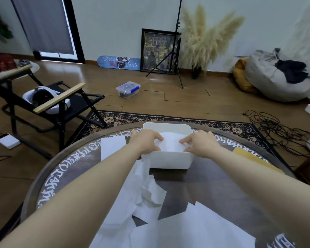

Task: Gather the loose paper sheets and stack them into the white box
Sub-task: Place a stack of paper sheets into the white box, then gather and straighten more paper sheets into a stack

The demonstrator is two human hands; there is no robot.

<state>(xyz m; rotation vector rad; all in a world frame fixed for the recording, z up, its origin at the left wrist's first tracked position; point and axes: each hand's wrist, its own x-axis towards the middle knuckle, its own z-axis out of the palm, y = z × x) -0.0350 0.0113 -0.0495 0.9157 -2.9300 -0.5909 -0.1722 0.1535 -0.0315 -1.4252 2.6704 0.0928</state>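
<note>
Two bare hands meet over the white rectangular plastic box (168,161), which stands on the far half of the round dark wooden table (213,185) with white lettering around its rim. The left hand (147,141) lies over the box's left rim, fingers curled down onto the white paper sheets inside the box (170,144). The right hand (201,143) lies over the right rim, forefinger and thumb extended toward the left and pressed onto the same sheets. Whether either hand pinches the paper or only presses on it cannot be told.

Loose paper on the table:
- One flat white sheet (112,146) lies just left of the box.
- A crumpled white sheet (147,190) lies near the box's front left corner, touching it.
- Several overlapping white sheets (195,228) cover the near part of the table.

A flat yellow envelope (254,159) lies on the table's right edge. On the floor to the far left stands a black folding chair with wooden armrests (61,102), carrying a white headset (41,96).
</note>
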